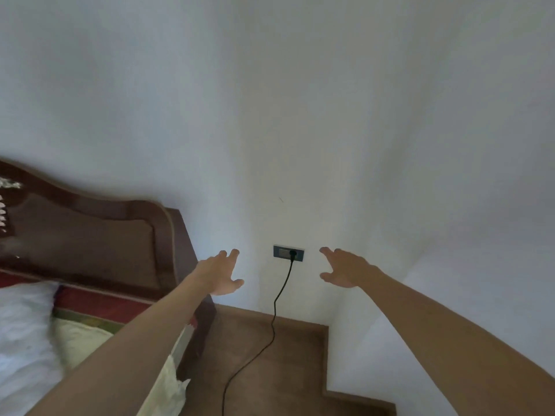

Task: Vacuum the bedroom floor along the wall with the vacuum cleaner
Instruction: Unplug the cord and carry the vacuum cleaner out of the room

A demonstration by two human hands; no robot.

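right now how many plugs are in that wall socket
1. The black plug sits in the right end of the wall socket, between the left hand and right hand; its cord drops to the floor. No other shows; the socket is blurry.

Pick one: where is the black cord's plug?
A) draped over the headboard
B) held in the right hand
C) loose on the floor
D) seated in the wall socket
D: the plug sits in the wall socket, its black cord hanging down to the floor; the left hand and right hand are open on either side, touching neither.
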